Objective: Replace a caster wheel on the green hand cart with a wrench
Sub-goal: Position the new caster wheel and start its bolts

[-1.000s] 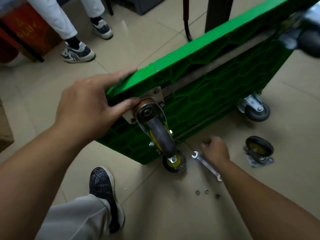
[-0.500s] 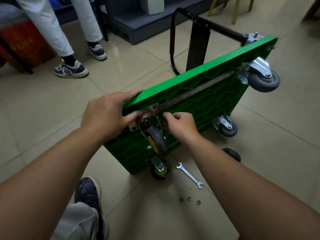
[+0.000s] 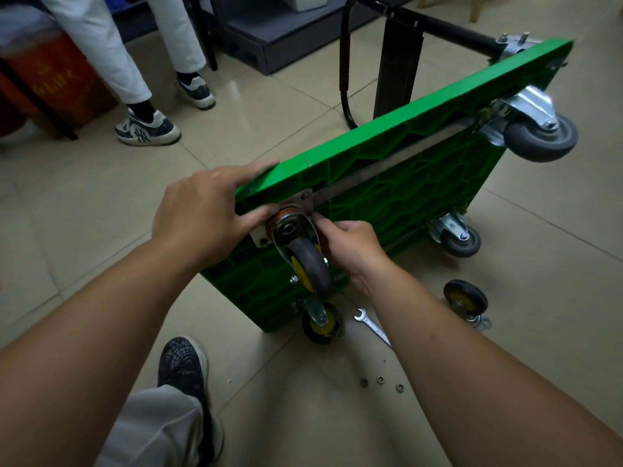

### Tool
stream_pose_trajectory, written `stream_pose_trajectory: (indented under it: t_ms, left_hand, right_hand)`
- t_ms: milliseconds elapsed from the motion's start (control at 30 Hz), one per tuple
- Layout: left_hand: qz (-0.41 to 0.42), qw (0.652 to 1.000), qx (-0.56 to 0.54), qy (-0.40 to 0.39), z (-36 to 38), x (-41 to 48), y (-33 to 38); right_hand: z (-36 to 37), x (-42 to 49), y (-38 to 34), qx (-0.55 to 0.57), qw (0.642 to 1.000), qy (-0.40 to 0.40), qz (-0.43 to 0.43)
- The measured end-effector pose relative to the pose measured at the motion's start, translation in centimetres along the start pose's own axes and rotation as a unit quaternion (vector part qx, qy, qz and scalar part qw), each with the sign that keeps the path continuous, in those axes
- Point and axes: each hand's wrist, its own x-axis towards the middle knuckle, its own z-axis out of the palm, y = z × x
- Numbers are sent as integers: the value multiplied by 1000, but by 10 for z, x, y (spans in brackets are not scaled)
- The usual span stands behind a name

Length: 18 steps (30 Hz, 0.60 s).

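Two hands work at the near corner of the green hand cart [image 3: 404,183], which stands tipped on its long side on the tiled floor [image 3: 84,197]. The left hand [image 3: 199,210] has a clamping grip on the cart's upper edge, with its fingers flat over the top and its thumb against the swivel head of the caster wheel [image 3: 308,264]. The right hand [image 3: 350,247] has its fingertips bunched at the right corner of the caster's mounting plate [image 3: 305,197]; its grip hides whatever it may pinch, so I cannot tell.

The caster wheel sits against the cart's underside, grey tread towards the camera. Below it, another yellow-hubbed caster [image 3: 322,323] touches the floor. The wrench [image 3: 371,323] lies on the floor just beside that, partly under the right forearm. Three small nuts [image 3: 381,379] lie nearer the camera, and a loose caster [image 3: 467,301] lies further right. Two grey casters [image 3: 539,136] are mounted at the cart's far end.
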Motion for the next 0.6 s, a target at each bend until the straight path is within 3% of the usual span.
stream_pose_trajectory:
  t_ms: [467,600]
  left_hand:
    - [-3,1000,8,3,1,0,-1]
    - [-2,1000,10,2,1,-1,0]
  right_hand:
    - [1,-3,-6,-91,989,61,-97]
    - [-3,-5,-11,-224,953,86,-185]
